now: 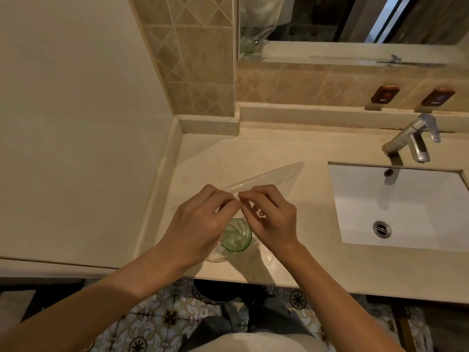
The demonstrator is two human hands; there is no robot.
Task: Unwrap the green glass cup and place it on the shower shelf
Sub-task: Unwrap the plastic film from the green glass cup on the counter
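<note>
1. Step in hand: unwrapping. The ribbed green glass cup (236, 235) stands upright near the front edge of the beige stone table (291, 148), left of the white rectangular sink (406, 207), with the clear plastic wrapping film (274, 177) still gathered round its base.
2. Left hand (200, 224) and right hand (271, 219) meet just above and beyond the cup; curled fingers (228, 196) of both pinch one edge of the film, the rest of which trails far-right over the table.
3. Both forearms reach in from the near side, wrists slightly raised.
4. Next move, as judged: part the pinched film, draw it off the cup, then lift the cup free. The shower shelf is not in view.
</note>
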